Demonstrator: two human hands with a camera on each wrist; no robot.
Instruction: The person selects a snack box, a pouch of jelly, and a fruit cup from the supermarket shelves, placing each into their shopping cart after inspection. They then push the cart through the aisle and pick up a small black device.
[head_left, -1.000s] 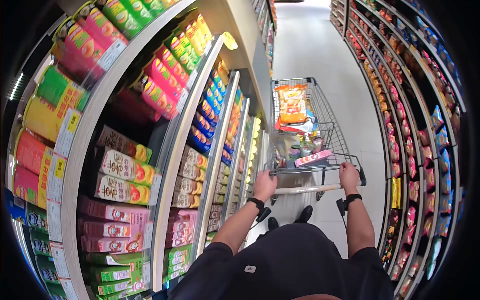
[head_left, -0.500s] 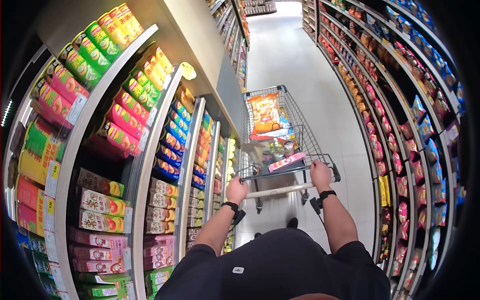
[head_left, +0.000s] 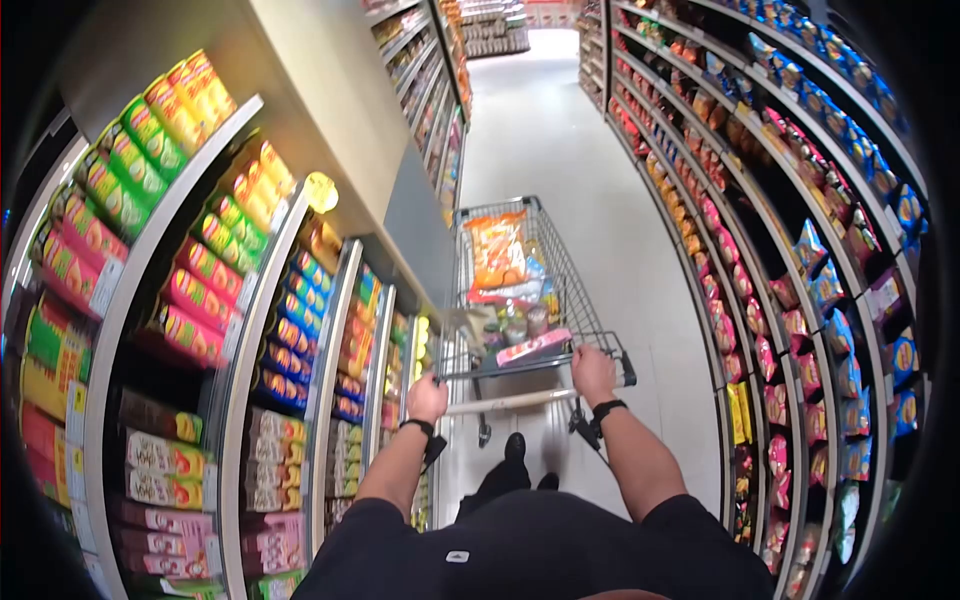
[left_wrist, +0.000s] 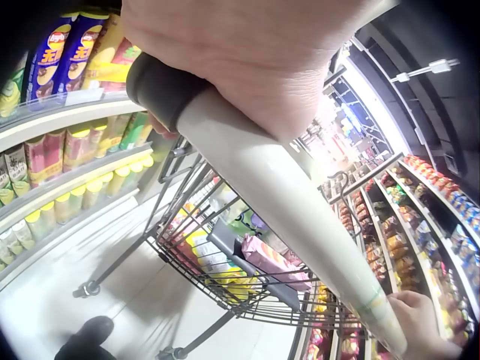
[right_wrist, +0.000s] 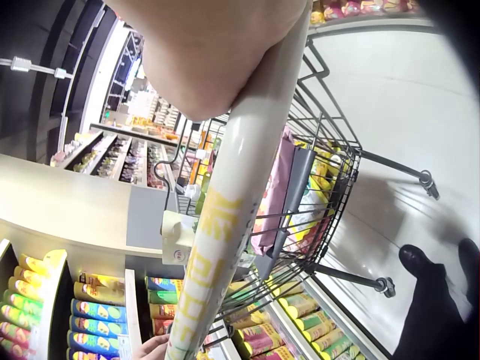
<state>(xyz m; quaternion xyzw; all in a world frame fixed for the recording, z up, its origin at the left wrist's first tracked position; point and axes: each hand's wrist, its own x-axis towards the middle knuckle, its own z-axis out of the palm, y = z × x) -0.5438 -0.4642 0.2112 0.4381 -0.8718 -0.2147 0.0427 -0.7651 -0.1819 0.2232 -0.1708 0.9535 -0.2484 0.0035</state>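
Both hands grip the push bar of a wire shopping cart (head_left: 590, 318) in the head view. My left hand (head_left: 427, 398) holds the bar's left end, beside its dark end piece. Toward the right end, my right hand (head_left: 594, 373) is curled over it. The pale handle (head_left: 510, 402) runs between them, and in the left wrist view it slants below the palm. An orange snack bag (head_left: 497, 255) lies toward the cart's front. Closer to the handle is a pink box (head_left: 532, 347), with several jars and packs beside it.
Tall shelves (head_left: 270, 270) with chip canisters and boxes line the left, close to the cart's side. Racks of bagged snacks (head_left: 855, 380) curve along the right. A pale tiled floor (head_left: 530, 130) stretches ahead between more shelving.
The view has swung right, so the cart and hands appear farther left. More of the aisle ahead shows, and the feet have shifted in step. Both hands keep their hold on the handle.
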